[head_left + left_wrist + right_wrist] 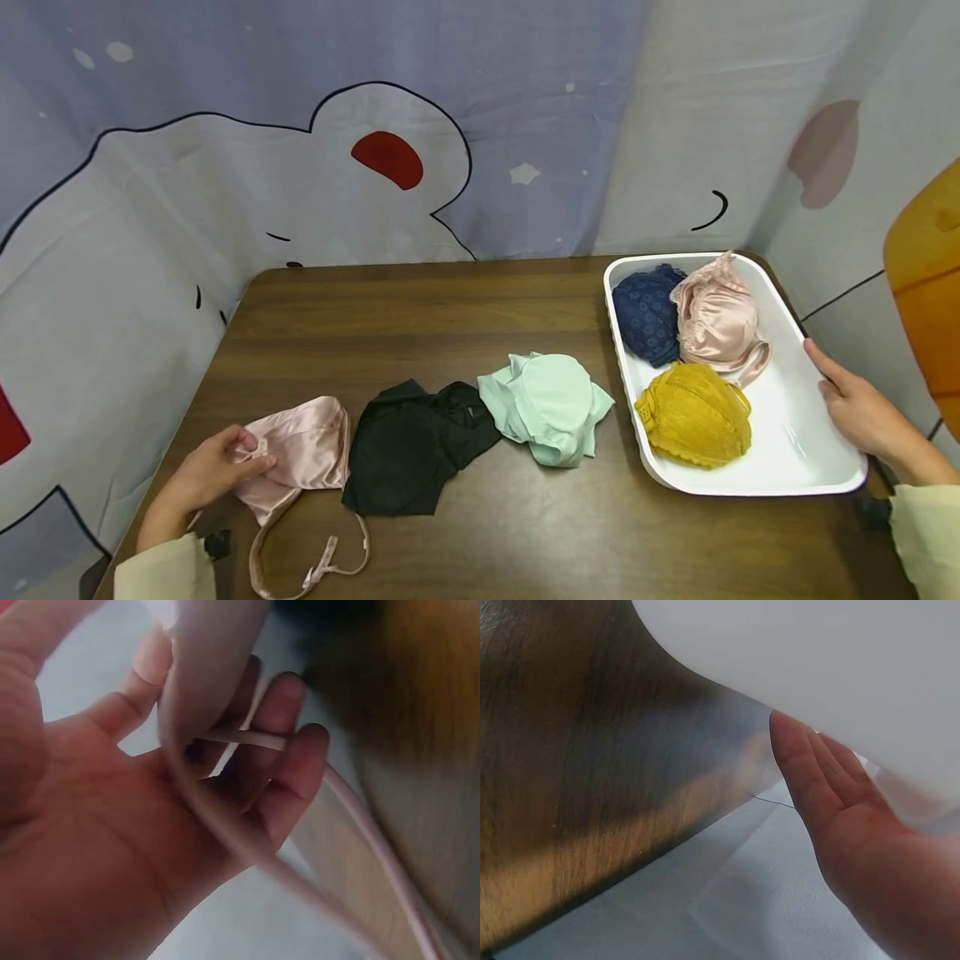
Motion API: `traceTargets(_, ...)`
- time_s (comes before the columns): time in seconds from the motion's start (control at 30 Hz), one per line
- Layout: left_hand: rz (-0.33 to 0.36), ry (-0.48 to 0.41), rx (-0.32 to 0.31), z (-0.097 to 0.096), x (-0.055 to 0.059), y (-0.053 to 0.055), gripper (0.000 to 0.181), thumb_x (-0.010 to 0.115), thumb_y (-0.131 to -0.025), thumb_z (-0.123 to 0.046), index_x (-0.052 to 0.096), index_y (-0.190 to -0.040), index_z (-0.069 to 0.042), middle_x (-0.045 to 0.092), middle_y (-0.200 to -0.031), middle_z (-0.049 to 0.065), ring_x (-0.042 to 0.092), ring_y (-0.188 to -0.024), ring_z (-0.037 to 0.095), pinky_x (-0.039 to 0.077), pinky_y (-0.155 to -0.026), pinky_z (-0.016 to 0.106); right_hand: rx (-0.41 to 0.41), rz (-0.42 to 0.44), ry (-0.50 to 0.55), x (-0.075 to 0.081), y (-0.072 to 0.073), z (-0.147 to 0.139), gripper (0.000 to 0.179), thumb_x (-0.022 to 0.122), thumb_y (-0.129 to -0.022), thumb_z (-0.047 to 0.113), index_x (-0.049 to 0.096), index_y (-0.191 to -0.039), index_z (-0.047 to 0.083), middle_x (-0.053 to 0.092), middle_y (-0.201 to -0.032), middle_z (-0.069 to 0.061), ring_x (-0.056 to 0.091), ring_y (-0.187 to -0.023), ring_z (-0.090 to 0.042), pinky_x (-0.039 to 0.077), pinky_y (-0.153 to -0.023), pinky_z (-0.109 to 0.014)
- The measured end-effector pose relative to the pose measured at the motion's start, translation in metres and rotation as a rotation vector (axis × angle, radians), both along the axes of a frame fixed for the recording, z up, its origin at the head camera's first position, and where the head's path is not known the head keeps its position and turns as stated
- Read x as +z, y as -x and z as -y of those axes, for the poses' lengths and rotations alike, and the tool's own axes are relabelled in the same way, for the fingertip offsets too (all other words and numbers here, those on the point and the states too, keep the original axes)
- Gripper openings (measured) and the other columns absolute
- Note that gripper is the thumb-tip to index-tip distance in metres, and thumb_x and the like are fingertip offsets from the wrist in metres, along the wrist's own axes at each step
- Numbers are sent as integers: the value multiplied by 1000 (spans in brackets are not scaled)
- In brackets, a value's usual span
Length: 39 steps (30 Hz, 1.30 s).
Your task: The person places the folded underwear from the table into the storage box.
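Observation:
My left hand [206,473] pinches a pink satin bra [318,446] at its left end, at the table's left side. In the left wrist view its thin strap [262,859] runs across the palm, and another passes the fingertips. At the right, my right hand [870,421] holds the side rim of a white tray [798,450]. The right wrist view shows those fingers [810,776] fairly straight against the tray's outside. Inside the tray are a navy lace bra [648,312], a pale pink bra [720,317] and a mustard yellow bra [697,417].
A black garment [412,450] lies right beside the pink bra, and a mint green bra [551,408] sits between it and the tray. All rest on a brown wooden table [420,308]. A printed curtain [540,125] hangs around the back and sides.

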<state>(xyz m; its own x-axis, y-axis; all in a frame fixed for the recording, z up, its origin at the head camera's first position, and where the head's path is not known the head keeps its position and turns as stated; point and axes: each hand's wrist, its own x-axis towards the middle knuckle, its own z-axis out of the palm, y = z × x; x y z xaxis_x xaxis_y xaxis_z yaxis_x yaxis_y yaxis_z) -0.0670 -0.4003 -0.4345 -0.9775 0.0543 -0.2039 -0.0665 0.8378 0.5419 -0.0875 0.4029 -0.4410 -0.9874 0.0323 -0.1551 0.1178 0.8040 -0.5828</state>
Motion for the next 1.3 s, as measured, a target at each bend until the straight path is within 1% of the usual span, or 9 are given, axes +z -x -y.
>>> traceTargets(0.1, -3, 13, 3, -2, -5, 3, 30, 75, -81, -25, 55, -92, -5, 51, -72, 3, 43, -60, 15, 35, -54, 30, 6, 10, 10, 1, 0, 0, 55, 20, -100, 6, -3, -149, 14, 1, -144, -38, 16, -123, -62, 22, -88, -72)
traceTargets(0.2, -18, 12, -1, -3, -9, 6, 23, 73, -82, -17, 56, -90, -5, 47, -65, 2, 42, -56, 16, 34, -52, 31, 22, 11, 30, 2, -1, -2, 54, 21, -101, 7, -2, -149, 14, 1, -144, -38, 15, -124, -62, 19, -91, -72)
traceTargets(0.37, -95, 37, -25, -4, -10, 9, 16, 69, -83, -11, 57, -91, -6, 42, -64, 1, 38, -56, 16, 31, -52, 31, 39, -5, 40, 2, -2, -3, 53, 22, -101, 8, 0, -150, 12, 2, -143, -39, 13, -124, -62, 13, -95, -70)
traceTargets(0.57, -179, 37, -17, -5, 0, 7, 14, 66, -86, -10, 57, -95, -6, 43, -65, 1, 39, -56, 14, 30, -51, 30, 38, 1, 47, 2, -2, -4, 54, 23, -101, 7, -1, -150, 12, 2, -143, -39, 13, -124, -62, 12, -95, -70)
traceTargets(0.8, -234, 26, 36, -3, 10, 7, 11, 59, -89, -9, 55, -99, -6, 48, -66, 2, 44, -56, 13, 35, -51, 28, 30, 20, 60, 3, -2, -2, 54, 21, -101, 8, -3, -149, 14, 0, -144, -38, 12, -125, -62, 14, -94, -71)
traceTargets(0.93, -309, 32, 52, 2, 18, 7, 10, 59, -89, -7, 56, -99, -6, 51, -69, 1, 46, -61, 10, 35, -53, 27, 31, 16, 61, 3, -2, -2, 54, 22, -101, 8, -2, -149, 13, 0, -144, -38, 12, -124, -62, 14, -93, -71)
traceTargets(1.03, -360, 7, 83, 4, 27, 5, 11, 57, -89, -6, 56, -100, -5, 52, -70, 0, 45, -62, 8, 34, -54, 25, 30, 13, 60, 4, -2, -2, 54, 22, -101, 7, -2, -149, 12, 1, -143, -38, 12, -124, -62, 14, -94, -70)
traceTargets(1.17, -395, -69, 133, 3, 38, 3, 10, 54, -92, -5, 56, -102, -3, 52, -67, -3, 46, -57, 6, 35, -50, 23, 27, 17, 62, 4, -3, -2, 54, 22, -101, 7, -2, -149, 13, 0, -143, -38, 12, -124, -62, 13, -94, -70)
traceTargets(1.3, -475, -93, 148, -3, 51, 2, 10, 55, -91, -2, 57, -101, -4, 51, -64, -5, 44, -54, 5, 34, -48, 21, 23, 19, 60, 4, -3, -2, 54, 22, -101, 7, -2, -149, 13, 0, -143, -39, 12, -124, -62, 15, -94, -71)
